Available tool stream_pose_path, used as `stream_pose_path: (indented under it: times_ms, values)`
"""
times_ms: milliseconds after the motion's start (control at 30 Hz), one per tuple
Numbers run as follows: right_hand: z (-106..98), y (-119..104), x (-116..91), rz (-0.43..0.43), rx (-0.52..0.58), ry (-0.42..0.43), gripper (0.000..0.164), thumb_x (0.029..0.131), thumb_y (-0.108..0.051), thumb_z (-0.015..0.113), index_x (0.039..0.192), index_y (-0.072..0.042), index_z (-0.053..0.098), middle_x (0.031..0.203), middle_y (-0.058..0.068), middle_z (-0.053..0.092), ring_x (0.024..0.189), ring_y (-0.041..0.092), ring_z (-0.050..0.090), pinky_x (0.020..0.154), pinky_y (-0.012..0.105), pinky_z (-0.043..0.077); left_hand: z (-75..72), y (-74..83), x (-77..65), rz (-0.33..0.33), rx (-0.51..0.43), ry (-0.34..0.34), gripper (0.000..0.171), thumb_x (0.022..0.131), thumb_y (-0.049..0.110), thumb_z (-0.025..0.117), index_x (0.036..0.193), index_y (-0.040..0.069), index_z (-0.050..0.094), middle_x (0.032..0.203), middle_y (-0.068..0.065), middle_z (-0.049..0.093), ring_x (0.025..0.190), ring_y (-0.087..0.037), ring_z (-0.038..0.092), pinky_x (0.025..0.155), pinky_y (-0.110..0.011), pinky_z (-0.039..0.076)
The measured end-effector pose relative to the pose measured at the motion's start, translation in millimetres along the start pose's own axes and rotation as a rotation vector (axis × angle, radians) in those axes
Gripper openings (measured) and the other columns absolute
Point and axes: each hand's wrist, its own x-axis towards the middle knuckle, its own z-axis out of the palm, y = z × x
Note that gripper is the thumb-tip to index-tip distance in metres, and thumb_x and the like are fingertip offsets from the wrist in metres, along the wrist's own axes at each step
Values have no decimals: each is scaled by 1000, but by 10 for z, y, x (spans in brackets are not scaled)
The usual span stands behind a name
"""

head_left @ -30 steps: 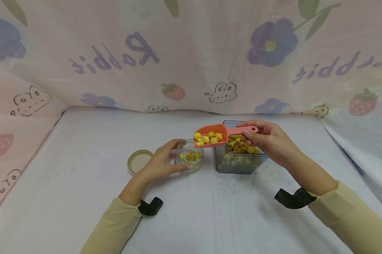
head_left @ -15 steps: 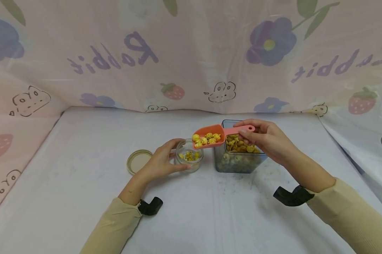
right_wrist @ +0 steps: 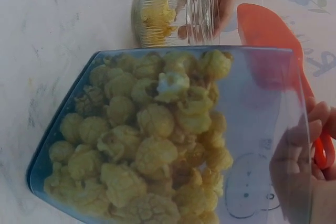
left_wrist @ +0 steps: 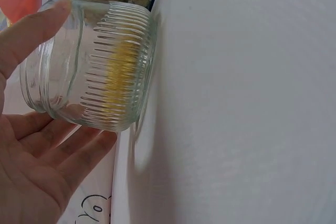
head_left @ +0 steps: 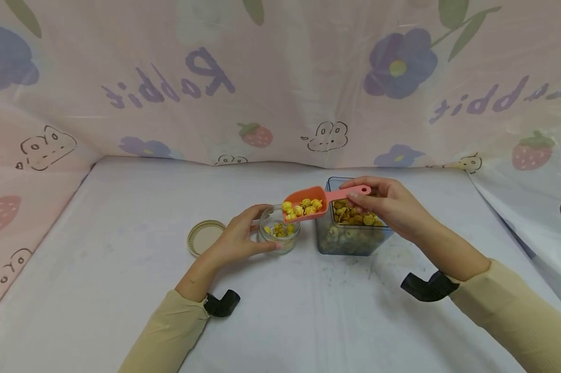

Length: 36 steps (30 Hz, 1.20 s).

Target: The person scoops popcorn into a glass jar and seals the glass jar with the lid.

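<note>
A coral plastic scoop point(head_left: 320, 194) carries several pieces of yellow popcorn point(head_left: 301, 208). Its handle is pinched by my right hand point(head_left: 392, 204), and its front edge hangs over the rim of a ribbed glass jar point(left_wrist: 100, 66). Some popcorn lies at the jar's bottom. My left hand point(head_left: 243, 233) grips the jar from the left, thumb on the near side, fingers round the far side. Right of the jar stands a clear bluish container point(right_wrist: 157, 135), partly filled with popcorn, beneath the scoop's handle and my right fingers.
A round lid point(head_left: 205, 237) with a gold rim lies left of the jar, partly behind my left wrist. The white tabletop point(head_left: 289, 311) runs up to a printed curtain point(head_left: 280, 93) at the back and sides.
My right hand has moved slightly left, and the scoop's front has dipped a little lower over the jar. The popcorn stays in the scoop. My left hand and the jar have not moved.
</note>
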Motion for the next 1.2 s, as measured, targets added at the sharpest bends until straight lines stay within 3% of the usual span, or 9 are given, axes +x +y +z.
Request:
stream_pose_path:
  times_ms: [300, 1200]
  values:
    - [11, -18, 30, 21, -39, -16, 37, 96, -20, 59, 126, 0, 55, 92, -2, 64, 79, 12, 54, 69, 21, 51, 0, 5, -4, 12, 7, 5, 77, 75, 20, 83, 138, 1, 43, 139, -14, 48, 129, -28, 46, 104, -41, 46]
    - [33, -83, 47, 20, -116, -26, 37, 96, -18, 60, 125, 5, 55, 87, -2, 67, 76, 12, 56, 67, 23, 52, 0, -3, 1, 26, -10, 5, 77, 74, 15, 84, 137, 0, 43, 138, -17, 50, 127, -28, 49, 105, -41, 45]
